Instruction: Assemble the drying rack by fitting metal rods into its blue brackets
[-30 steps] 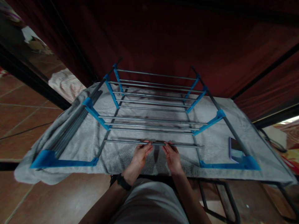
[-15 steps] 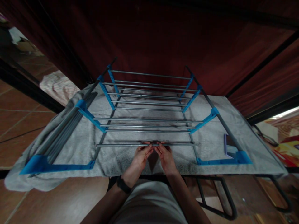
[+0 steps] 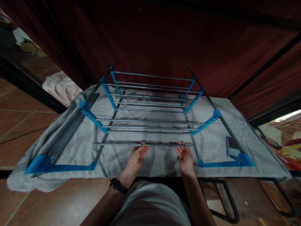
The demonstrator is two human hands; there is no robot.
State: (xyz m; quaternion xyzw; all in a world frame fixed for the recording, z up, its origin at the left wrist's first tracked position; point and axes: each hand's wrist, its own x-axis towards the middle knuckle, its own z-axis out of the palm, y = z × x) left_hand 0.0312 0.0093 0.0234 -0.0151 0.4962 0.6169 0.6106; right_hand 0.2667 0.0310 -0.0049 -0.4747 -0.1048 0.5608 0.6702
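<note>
A thin grey metal rod (image 3: pixel 162 145) lies crosswise in both hands, above the towel-covered surface. Near its middle, my left hand (image 3: pixel 137 155) pinches it between thumb and fingers. My right hand (image 3: pixel 185 157) is closed on it further right. Beyond the hands stands a partly built rack frame with blue plastic brackets (image 3: pixel 94 121) and grey side poles. Several grey crossbars (image 3: pixel 150 104) span between its brackets. The front pair, the left blue bracket (image 3: pixel 58 169) and the right blue bracket (image 3: pixel 227 162), has no bar between them.
Several loose grey rods (image 3: pixel 68 135) lie bundled along the left side on the grey towel (image 3: pixel 117 163). A phone-like object with a purple edge (image 3: pixel 231 148) rests inside the right pole. Dark red curtain (image 3: pixel 150 37) hangs behind, and black metal bars (image 3: pixel 225 201) stand below right.
My hands have moved apart along the rod, the right one to the right and the left one slightly left. The rod has shifted a little left.
</note>
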